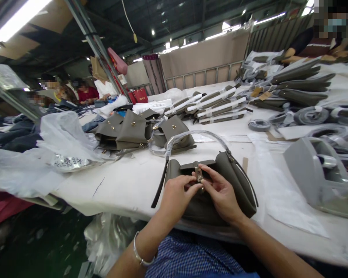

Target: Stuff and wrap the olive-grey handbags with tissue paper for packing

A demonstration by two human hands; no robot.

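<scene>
A dark olive handbag [240, 189] stands on the white-covered table right in front of me, its arched handle [201, 133] wrapped in clear film. At the bag's front, a metal clasp [198, 174] hangs on the closing strap. My left hand [181, 191] is closed at the clasp's lower left, thumb and fingers pinched together. From the other side my right hand [220, 189] grips the clasp between thumb and fingers. The fingers partly cover the clasp, and whatever small part lies between the left fingertips is hidden.
Several olive bag bodies [133, 129] lie behind the handbag. Wrapped straps [217, 102] and film-wrapped rolls [310, 116] are piled farther back and right. A grey tape dispenser [304, 173] stands at right, plastic bags [66, 139] at left. Other people sit in the background.
</scene>
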